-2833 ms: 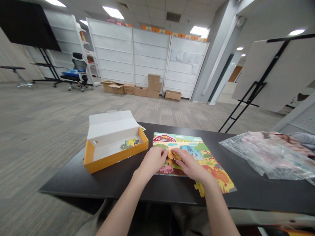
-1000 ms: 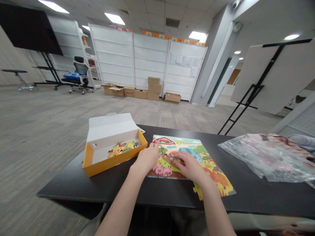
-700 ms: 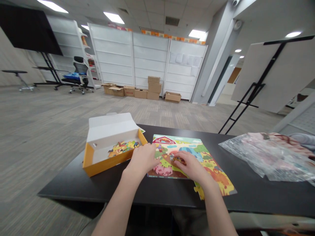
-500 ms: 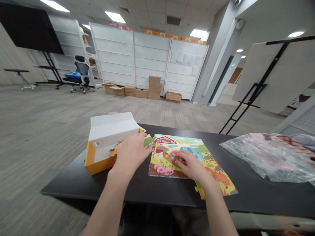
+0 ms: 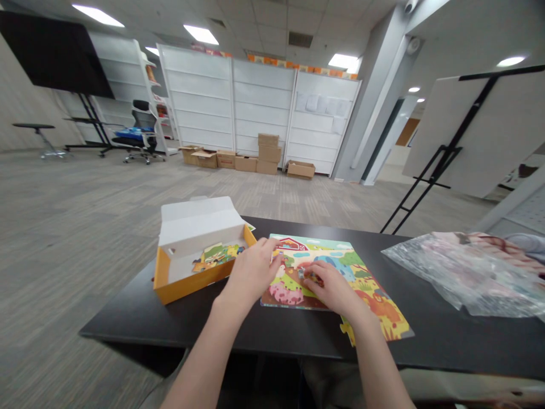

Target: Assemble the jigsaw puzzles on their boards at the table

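A farm-scene jigsaw board [image 5: 327, 267] with a red barn lies on the black table, partly assembled. My right hand [image 5: 334, 289] rests on it, fingertips pinching a small orange puzzle piece [image 5: 310, 276]. My left hand [image 5: 254, 272] lies at the board's upper left edge, fingers spread and holding nothing that I can see. To its left stands an orange box tray [image 5: 200, 281] with a white lid flap, holding loose puzzle pieces [image 5: 215, 257]. A yellow piece [image 5: 347, 333] juts from the board's near edge.
The black table [image 5: 191, 325] ends just left of the box. A crinkled plastic bag [image 5: 455, 272] with pink contents lies at the right. Beyond the table are carpet, cardboard boxes [image 5: 264, 158], an easel board [image 5: 451, 136] and an office chair [image 5: 140, 133].
My left hand has come back from over the box to the board, and the green piece it held now seems to lie in the box. My right hand has barely moved.
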`<state>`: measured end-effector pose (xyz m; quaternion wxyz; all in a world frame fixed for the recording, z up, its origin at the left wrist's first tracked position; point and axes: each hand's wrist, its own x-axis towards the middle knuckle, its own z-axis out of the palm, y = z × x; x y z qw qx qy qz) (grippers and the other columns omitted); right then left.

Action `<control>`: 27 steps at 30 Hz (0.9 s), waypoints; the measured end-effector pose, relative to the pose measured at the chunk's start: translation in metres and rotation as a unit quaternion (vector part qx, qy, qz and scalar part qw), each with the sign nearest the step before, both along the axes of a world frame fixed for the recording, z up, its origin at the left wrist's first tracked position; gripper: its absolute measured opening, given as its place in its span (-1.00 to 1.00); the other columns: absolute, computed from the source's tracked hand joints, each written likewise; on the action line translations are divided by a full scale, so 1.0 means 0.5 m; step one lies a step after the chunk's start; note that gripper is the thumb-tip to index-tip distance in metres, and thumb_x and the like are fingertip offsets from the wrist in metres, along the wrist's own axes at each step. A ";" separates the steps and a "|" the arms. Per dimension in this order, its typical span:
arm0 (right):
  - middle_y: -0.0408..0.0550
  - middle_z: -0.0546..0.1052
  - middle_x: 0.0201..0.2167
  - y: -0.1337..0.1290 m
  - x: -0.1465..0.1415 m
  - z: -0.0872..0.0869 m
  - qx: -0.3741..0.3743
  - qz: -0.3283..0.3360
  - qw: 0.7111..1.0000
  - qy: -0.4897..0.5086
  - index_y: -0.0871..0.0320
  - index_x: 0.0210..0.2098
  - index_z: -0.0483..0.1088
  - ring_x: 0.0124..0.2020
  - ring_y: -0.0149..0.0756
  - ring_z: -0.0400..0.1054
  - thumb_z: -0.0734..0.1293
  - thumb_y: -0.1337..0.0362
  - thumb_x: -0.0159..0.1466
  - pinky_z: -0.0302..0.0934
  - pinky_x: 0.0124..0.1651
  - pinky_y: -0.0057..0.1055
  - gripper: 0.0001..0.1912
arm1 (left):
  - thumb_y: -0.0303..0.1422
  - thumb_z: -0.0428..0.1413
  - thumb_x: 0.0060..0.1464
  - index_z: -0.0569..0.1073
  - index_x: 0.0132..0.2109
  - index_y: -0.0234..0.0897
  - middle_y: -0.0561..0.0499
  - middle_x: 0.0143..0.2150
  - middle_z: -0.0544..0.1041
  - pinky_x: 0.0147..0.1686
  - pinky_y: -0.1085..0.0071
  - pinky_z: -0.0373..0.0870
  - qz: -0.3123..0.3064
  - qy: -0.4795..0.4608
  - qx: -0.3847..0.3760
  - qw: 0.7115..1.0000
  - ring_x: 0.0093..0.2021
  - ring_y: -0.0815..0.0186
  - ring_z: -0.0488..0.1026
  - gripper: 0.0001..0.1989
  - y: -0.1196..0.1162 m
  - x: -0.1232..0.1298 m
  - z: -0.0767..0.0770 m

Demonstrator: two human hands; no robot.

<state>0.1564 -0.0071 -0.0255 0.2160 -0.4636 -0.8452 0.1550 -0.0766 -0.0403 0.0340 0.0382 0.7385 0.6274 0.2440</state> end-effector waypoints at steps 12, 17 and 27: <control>-0.04 0.51 -0.24 -0.009 0.012 0.007 -0.007 0.020 0.999 0.026 0.07 -0.29 0.55 -0.17 -0.21 0.41 0.35 0.30 0.31 0.29 -0.02 -0.24 -0.89 | -0.29 0.09 0.24 0.34 0.22 -0.25 -0.19 0.20 0.46 0.21 0.12 0.30 -0.093 0.044 -0.092 0.990 0.24 0.04 0.34 -0.57 0.061 0.044 -0.091; -0.02 0.53 -0.21 -0.013 0.011 0.011 -0.014 0.023 0.999 0.026 0.06 -0.26 0.57 -0.14 -0.19 0.42 0.36 0.30 0.30 0.30 0.02 -0.20 -0.89 | -0.31 0.10 0.24 0.37 0.17 -0.27 -0.19 0.14 0.46 0.18 0.16 0.31 -0.097 0.048 -0.097 0.989 0.17 0.06 0.39 -0.62 0.070 0.043 -0.100; 0.00 0.53 0.03 -0.010 0.004 0.004 0.001 0.028 0.999 0.027 0.04 -0.04 0.52 0.06 -0.11 0.39 0.35 0.39 0.25 0.23 0.20 -0.11 -0.70 | -0.35 0.06 0.27 0.28 0.21 -0.32 -0.25 0.15 0.41 0.13 0.21 0.38 -0.110 0.005 -0.082 0.991 0.18 0.09 0.42 -0.60 0.063 0.044 -0.099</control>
